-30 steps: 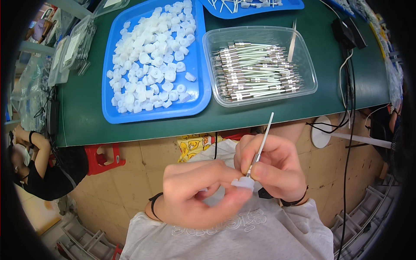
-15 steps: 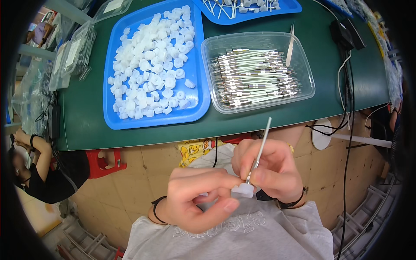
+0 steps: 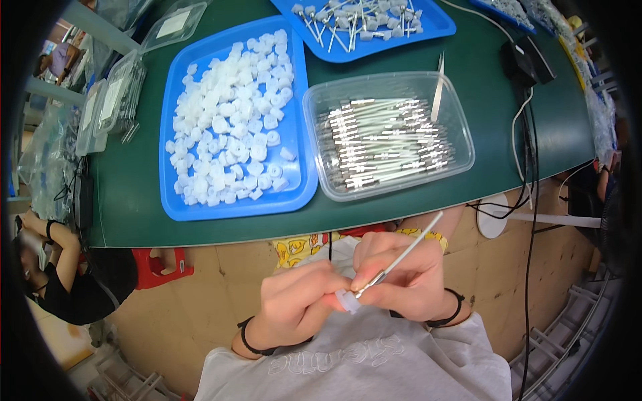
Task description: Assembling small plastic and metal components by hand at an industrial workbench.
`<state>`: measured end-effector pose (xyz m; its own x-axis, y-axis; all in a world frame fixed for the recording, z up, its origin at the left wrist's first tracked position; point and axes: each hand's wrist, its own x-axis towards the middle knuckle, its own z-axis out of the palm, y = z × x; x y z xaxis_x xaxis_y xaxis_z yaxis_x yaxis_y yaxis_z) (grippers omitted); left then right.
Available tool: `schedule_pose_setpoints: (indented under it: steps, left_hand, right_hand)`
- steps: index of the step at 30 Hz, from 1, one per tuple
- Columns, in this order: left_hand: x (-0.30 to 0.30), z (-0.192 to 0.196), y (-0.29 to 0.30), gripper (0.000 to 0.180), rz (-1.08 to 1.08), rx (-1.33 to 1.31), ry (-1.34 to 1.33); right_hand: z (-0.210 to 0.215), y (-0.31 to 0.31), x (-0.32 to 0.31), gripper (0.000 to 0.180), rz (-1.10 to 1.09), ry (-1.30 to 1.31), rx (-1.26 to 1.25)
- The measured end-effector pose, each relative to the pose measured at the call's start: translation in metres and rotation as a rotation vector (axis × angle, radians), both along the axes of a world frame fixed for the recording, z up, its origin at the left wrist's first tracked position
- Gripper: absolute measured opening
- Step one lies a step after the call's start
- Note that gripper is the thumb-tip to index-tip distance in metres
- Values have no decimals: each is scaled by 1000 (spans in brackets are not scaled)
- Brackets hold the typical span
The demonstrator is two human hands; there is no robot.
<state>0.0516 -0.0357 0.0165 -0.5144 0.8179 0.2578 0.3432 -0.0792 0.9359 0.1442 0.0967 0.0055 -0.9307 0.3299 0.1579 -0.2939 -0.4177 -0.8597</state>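
Note:
My left hand (image 3: pixel 297 301) is closed, its thumb and forefinger pinching a small translucent white plastic cap (image 3: pixel 348 302). Close beside it, my right hand (image 3: pixel 411 281) grips a thin pale rod with a metal lower section (image 3: pixel 409 250). The rod slants up to the right, and its metal tip meets the cap; how deep it sits inside I cannot tell. Both hands are in front of my shirt, below the table edge. Similar rods lie in layers in a clear plastic box (image 3: pixel 461 164), and a blue tray (image 3: pixel 302 194) bears a heap of similar caps.
Farther back, a second blue tray (image 3: pixel 441 28) carries rods with caps on them. Tweezers (image 3: pixel 438 90) lean inside the clear box. Black cables and a power adapter (image 3: pixel 518 63) lie at the right of the green table (image 3: pixel 200 230). Another person (image 3: pixel 63 281) sits at the left near a red stool (image 3: pixel 160 267).
The rod has tilted further to the right, and the cap has turned with it. My left fingers have closed up around the cap. Table things appear lower as the view shifted.

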Motion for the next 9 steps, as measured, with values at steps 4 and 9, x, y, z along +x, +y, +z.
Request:
schedule_pose_setpoints:
  steps: [4, 9]
  left_hand:
    - [-6, 6, 4, 13, 45, -111, -5]
    - [-16, -3, -2, 17, 295, -160, -352]
  right_hand:
    - [10, 8, -2, 17, -58, -45, 249]
    - [58, 62, -16, 20, 104, -311, 481]
